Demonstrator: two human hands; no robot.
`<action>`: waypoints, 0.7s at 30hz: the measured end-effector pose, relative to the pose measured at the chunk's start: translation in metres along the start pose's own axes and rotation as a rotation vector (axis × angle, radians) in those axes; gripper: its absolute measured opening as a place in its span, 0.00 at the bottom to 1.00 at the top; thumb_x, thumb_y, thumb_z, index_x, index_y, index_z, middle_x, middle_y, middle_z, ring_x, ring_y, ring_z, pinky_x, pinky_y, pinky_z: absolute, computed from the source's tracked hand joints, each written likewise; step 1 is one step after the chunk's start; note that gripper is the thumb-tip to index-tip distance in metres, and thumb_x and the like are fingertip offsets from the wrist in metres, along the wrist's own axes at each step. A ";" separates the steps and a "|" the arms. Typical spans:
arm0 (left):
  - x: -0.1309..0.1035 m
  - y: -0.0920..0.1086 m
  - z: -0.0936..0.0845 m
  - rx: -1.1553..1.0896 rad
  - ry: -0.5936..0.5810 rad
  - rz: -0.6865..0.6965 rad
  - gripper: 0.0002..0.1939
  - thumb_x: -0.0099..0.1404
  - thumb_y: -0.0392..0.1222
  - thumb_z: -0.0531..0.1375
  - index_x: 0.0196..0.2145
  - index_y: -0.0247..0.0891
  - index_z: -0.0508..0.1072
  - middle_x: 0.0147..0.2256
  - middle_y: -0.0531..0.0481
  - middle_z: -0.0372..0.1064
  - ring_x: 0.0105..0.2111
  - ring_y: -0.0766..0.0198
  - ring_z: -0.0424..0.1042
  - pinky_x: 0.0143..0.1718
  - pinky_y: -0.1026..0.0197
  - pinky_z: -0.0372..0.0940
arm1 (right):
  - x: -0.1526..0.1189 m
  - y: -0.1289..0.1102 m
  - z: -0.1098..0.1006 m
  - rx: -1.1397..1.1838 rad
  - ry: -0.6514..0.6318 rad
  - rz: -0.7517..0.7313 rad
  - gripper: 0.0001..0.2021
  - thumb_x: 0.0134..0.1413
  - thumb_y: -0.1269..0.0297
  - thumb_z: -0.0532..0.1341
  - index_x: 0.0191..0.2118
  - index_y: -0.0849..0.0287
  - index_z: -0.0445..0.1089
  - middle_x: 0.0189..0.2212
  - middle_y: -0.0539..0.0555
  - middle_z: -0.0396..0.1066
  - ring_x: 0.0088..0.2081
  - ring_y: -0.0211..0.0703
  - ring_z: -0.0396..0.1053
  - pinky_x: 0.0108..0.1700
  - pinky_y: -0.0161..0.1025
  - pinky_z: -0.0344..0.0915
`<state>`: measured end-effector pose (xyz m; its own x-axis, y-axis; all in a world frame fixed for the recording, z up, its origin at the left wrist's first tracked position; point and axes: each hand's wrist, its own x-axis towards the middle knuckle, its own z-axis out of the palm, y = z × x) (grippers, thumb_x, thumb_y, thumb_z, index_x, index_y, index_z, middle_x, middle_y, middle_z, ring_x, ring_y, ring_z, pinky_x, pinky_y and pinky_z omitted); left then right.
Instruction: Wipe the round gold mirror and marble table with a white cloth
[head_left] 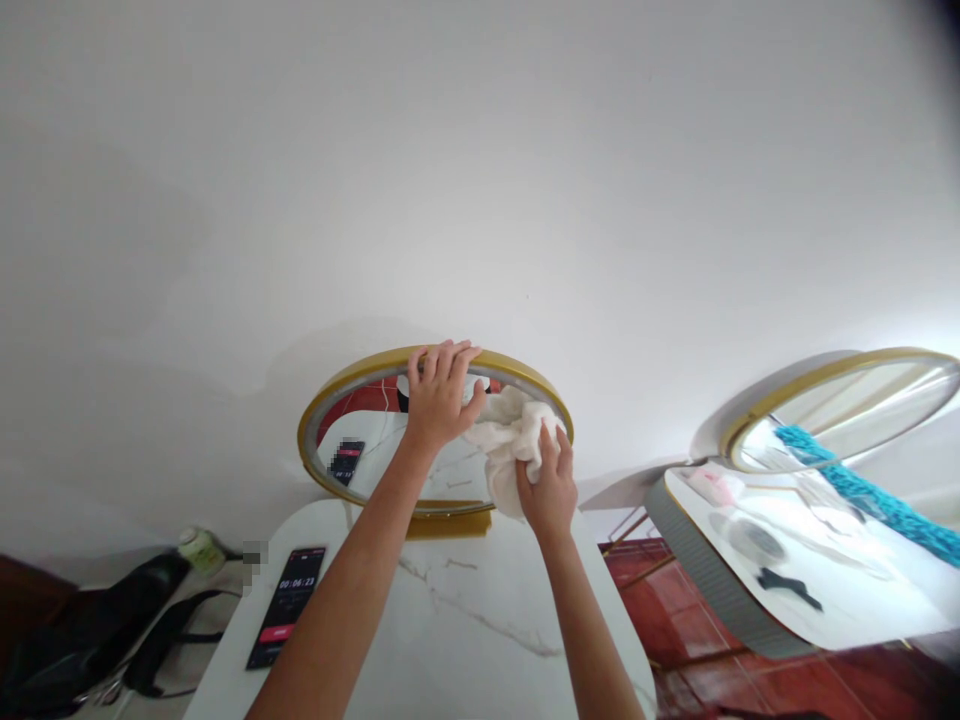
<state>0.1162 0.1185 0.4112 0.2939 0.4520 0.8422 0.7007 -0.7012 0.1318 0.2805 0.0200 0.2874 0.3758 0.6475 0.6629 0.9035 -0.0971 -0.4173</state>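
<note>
One oval, gold-framed mirror [454, 472] stands on a white, marble-patterned tabletop [487, 640]. The right hand [551, 487], curled, grips a crumpled white cloth [501, 455], seemingly against the glass; the left hand [441, 400], fingers spread, rests on the top rim. A black rectangular phone [289, 600] lies leftward.

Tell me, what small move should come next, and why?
Probably slide the crumpled white cloth leftward across the rounded gold-framed mirror: the right hand holds it at the mirror's right side, while the left hand rests on the top rim.
</note>
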 end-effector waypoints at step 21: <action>-0.001 0.005 -0.003 -0.005 -0.013 -0.012 0.22 0.62 0.44 0.53 0.54 0.40 0.64 0.55 0.45 0.62 0.58 0.52 0.56 0.62 0.46 0.39 | -0.020 0.028 0.002 -0.023 -0.047 0.061 0.30 0.58 0.59 0.53 0.65 0.48 0.45 0.63 0.57 0.48 0.57 0.53 0.59 0.44 0.47 0.70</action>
<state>0.1179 0.1133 0.4127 0.2939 0.4672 0.8339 0.7007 -0.6987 0.1445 0.2981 0.0058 0.2613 0.4210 0.6747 0.6063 0.8838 -0.1547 -0.4416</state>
